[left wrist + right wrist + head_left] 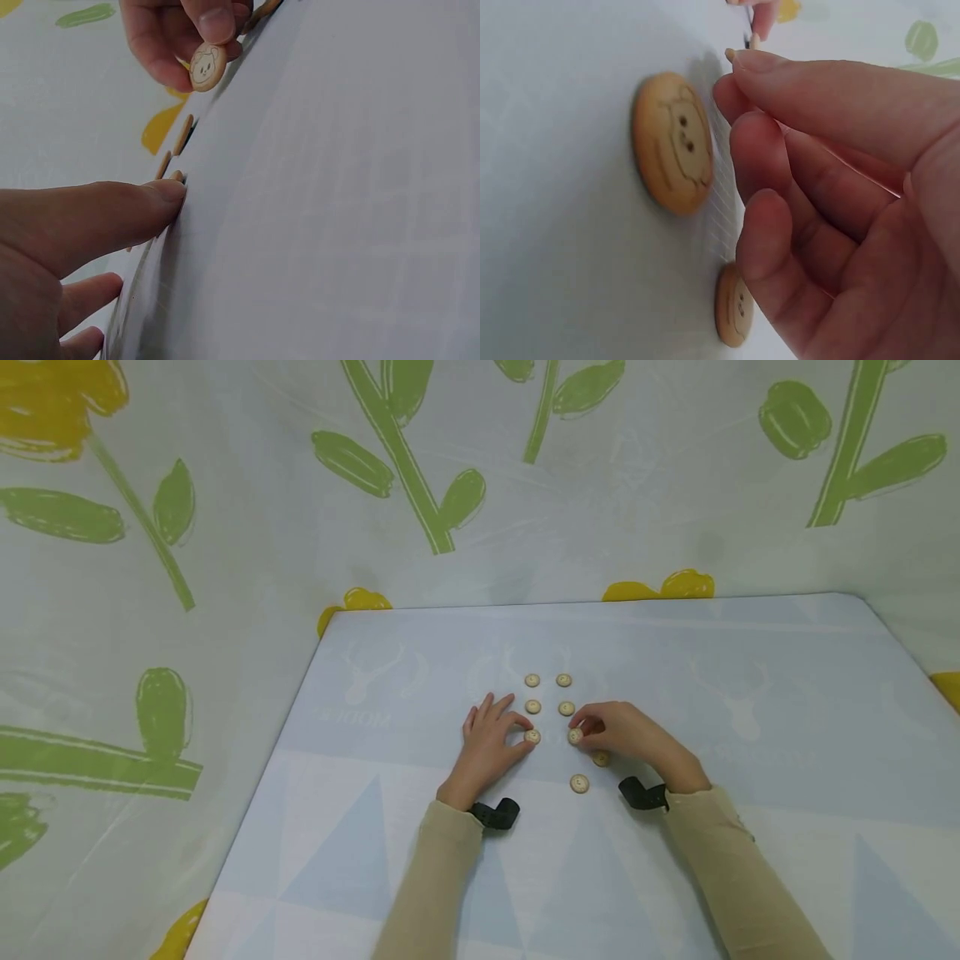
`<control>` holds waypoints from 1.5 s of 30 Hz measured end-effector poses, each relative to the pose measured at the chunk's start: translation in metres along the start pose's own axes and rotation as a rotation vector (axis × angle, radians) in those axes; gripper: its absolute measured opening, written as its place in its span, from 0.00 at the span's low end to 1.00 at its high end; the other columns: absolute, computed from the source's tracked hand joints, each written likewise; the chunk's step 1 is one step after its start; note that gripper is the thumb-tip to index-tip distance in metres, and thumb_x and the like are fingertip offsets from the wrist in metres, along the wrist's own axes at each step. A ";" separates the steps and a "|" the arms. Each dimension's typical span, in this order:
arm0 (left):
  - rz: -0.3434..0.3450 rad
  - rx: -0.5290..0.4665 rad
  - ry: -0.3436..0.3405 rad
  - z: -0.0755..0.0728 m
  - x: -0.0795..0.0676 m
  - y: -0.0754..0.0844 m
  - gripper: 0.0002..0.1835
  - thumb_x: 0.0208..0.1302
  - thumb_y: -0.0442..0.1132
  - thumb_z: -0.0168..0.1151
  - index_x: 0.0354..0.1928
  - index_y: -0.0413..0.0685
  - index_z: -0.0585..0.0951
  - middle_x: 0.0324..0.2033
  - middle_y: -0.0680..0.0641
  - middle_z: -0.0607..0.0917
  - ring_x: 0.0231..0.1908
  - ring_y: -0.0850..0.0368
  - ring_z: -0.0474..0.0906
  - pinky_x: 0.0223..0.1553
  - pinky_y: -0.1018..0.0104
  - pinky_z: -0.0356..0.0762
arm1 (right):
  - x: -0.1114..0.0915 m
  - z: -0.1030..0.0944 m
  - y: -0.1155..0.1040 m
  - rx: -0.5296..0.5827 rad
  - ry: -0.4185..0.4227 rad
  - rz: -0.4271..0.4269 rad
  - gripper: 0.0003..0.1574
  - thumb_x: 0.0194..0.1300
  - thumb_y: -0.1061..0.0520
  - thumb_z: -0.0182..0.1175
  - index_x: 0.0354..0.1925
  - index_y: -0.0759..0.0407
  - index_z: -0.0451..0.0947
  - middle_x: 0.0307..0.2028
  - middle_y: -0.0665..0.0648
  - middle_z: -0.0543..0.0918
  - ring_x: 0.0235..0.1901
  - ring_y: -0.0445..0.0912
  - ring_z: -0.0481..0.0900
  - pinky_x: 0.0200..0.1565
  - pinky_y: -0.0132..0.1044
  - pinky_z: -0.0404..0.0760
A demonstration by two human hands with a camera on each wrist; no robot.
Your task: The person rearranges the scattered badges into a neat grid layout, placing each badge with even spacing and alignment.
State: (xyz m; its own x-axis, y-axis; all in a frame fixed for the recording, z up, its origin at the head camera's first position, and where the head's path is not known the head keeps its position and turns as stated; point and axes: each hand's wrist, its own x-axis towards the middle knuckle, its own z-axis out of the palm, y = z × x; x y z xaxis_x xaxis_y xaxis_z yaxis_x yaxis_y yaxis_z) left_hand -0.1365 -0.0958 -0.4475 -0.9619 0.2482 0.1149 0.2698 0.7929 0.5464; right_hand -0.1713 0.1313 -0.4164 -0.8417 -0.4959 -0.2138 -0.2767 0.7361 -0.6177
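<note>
The work in hand looks like setting discs out in two columns on the pale blue-and-white patterned surface [862, 760], with a third row being added at the near end. The left hand [486, 750] has thumb and forefinger closed about the rim of a round, pale wooden disc [532, 737], which lies on the surface at the foot of the left column; its other fingers are spread. The right hand [622, 731] pinches a second engraved wooden disc [207, 67] between thumb and forefinger, the remaining fingers curled loosely. That disc is tipped up, its drawn animal face showing (whether its lower edge touches the surface, I cannot tell).

Beyond the hands lie the far-left disc [532, 680] and far-right disc [563, 680], then the middle-left disc [532, 707] and middle-right disc [566, 708], all flat. Two more are outside the columns: a loose wooden disc [601, 760] just beside the right hand, partly hidden by it, and the nearest wooden disc [579, 784].

As I judge it, the next move calls for lowering the right-hand disc flat, level with its left neighbour and slightly inward under the right column, then releasing both without nudging the row.
</note>
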 end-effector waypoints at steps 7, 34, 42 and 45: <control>-0.001 0.004 0.000 0.000 -0.001 -0.001 0.09 0.53 0.49 0.63 0.35 0.60 0.77 0.63 0.48 0.61 0.66 0.46 0.43 0.60 0.46 0.38 | 0.002 0.005 -0.005 -0.025 0.010 -0.023 0.12 0.54 0.56 0.63 0.39 0.52 0.77 0.27 0.46 0.77 0.28 0.42 0.71 0.32 0.35 0.71; -0.002 0.017 -0.012 0.000 0.002 0.000 0.09 0.53 0.51 0.62 0.36 0.60 0.77 0.64 0.48 0.61 0.66 0.46 0.43 0.60 0.46 0.38 | 0.005 0.011 -0.004 -0.077 0.060 -0.028 0.12 0.52 0.54 0.65 0.37 0.54 0.77 0.27 0.49 0.73 0.28 0.44 0.69 0.30 0.35 0.69; -0.002 0.017 -0.012 0.000 0.003 0.000 0.09 0.53 0.50 0.62 0.35 0.60 0.77 0.64 0.48 0.61 0.66 0.46 0.43 0.60 0.46 0.38 | 0.005 0.010 -0.003 -0.080 0.050 -0.022 0.13 0.52 0.55 0.65 0.38 0.54 0.77 0.27 0.49 0.73 0.28 0.43 0.69 0.30 0.35 0.69; -0.003 0.014 -0.013 0.000 0.003 0.000 0.09 0.53 0.50 0.62 0.35 0.60 0.77 0.64 0.48 0.61 0.66 0.46 0.43 0.60 0.46 0.38 | 0.005 0.010 -0.003 -0.080 0.046 -0.022 0.13 0.52 0.55 0.65 0.38 0.54 0.77 0.27 0.49 0.74 0.28 0.43 0.69 0.30 0.35 0.69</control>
State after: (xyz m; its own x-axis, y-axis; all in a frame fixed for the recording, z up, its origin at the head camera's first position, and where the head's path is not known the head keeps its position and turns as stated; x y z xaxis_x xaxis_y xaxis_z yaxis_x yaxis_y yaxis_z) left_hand -0.1389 -0.0949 -0.4473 -0.9620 0.2530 0.1027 0.2678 0.8013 0.5349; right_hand -0.1698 0.1223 -0.4234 -0.8548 -0.4921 -0.1650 -0.3299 0.7606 -0.5591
